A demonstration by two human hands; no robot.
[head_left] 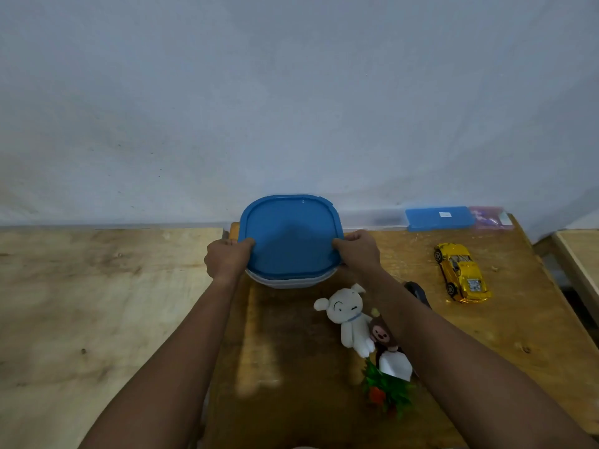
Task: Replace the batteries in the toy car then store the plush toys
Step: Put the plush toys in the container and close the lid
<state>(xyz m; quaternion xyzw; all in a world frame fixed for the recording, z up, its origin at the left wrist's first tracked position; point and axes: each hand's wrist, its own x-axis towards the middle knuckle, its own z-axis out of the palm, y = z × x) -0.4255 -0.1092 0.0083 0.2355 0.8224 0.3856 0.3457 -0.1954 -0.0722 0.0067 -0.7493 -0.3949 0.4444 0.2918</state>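
Both hands clamp the blue lid point(291, 236) of a pale container point(288, 281) at the far middle of the table point(291, 367). The left hand point(227, 257) holds the lid's left edge with the thumb on top, and the right hand point(358, 251) mirrors it on the right edge. Each grip is closed on the rim, not on the tub below.

The step looks like opening the box for the plush toys. To do it well, peel 1 corner up first rather than pulling both sides at once, and keep the tub flat so it does not slide towards the wall.

The white plush dog point(348, 319) and the small brown plush point(382, 335) lie just nearer, under the right forearm, touching each other. A green and red item point(385, 388) sits beside them. Lift the lid away to the left to avoid sweeping them.

The yellow toy car point(462, 272) stands well apart to the right, upright on its wheels. Whether its batteries are changed cannot be told.
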